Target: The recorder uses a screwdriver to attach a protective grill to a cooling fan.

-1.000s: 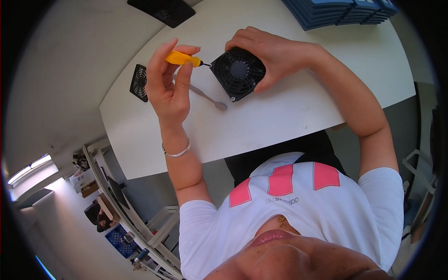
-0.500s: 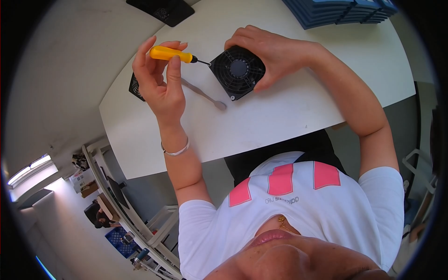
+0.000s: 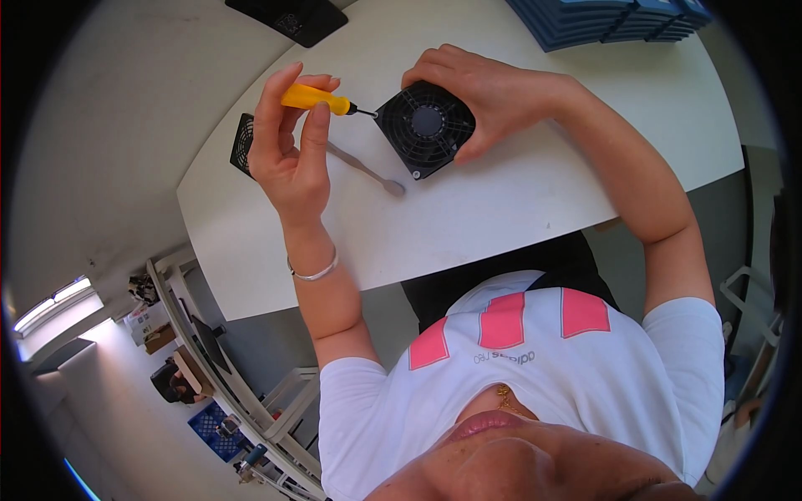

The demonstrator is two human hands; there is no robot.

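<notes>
My left hand (image 3: pixel 291 154) is closed around the yellow handle of a screwdriver (image 3: pixel 316 98). The shaft points right, and its tip meets the left corner of a square black cooling fan (image 3: pixel 428 122). My right hand (image 3: pixel 489 96) grips that fan by its right side, thumb at the near edge and fingers at the far edge. A screw head (image 3: pixel 417 174) shows at the fan's near corner. On the table beside my left forearm lies a grey metal spatula-like tool (image 3: pixel 368 170), partly behind the hand. A black mesh fan guard (image 3: pixel 242 144) sits left of my left hand, partly covered.
The white table (image 3: pixel 468 221) has a curved far edge. Stacked blue trays (image 3: pixel 610 21) stand at the far right, and a flat black device (image 3: pixel 288 18) lies at the far left. Beyond the table's left end are a grey frame (image 3: pixel 225 359) and a blue crate (image 3: pixel 215 432).
My left hand and the screwdriver handle have shifted slightly right, uncovering more of the black mesh guard. The fan and my right hand stay in place.
</notes>
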